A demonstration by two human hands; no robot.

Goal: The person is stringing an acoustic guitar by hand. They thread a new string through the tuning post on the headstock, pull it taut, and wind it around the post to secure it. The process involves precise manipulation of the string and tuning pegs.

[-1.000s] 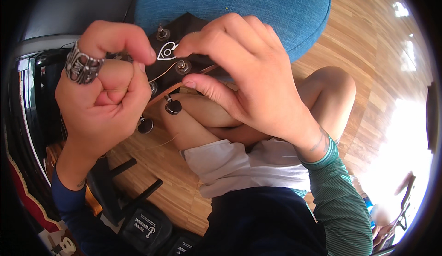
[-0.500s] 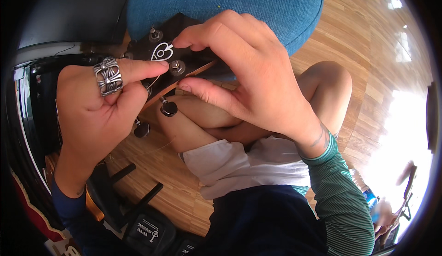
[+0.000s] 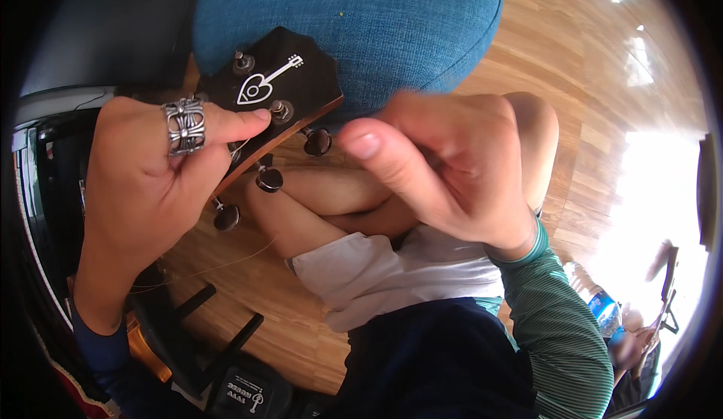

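Silver metal shines on the wide ring (image 3: pixel 185 127) of the left hand (image 3: pixel 147 163), which is close under the camera. Its index finger is stretched out, with the tip beside a tuning post (image 3: pixel 279 110), and the other fingers are folded. A thin string (image 3: pixel 239 149) comes out below this finger; whether it is pinched or only pressed, I cannot tell. The right hand (image 3: pixel 459 163), slightly blurred, has its thumb apart from the bent fingers, and I see nothing held between them.

Behind the hands is the dark headstock (image 3: pixel 290 91) of a guitar, tilted, its upper end in front of a blue cushion (image 3: pixel 354 12). The nearest tuning knob (image 3: pixel 317 142) stands apart from the right thumb.

The step in hand seems to be guiding the string at its post. In my judgement, the next move calls for the left finger to keep the string steady, while the right finger and thumb take the knob for turning.

Farther away lies the wooden floor (image 3: pixel 572 57).
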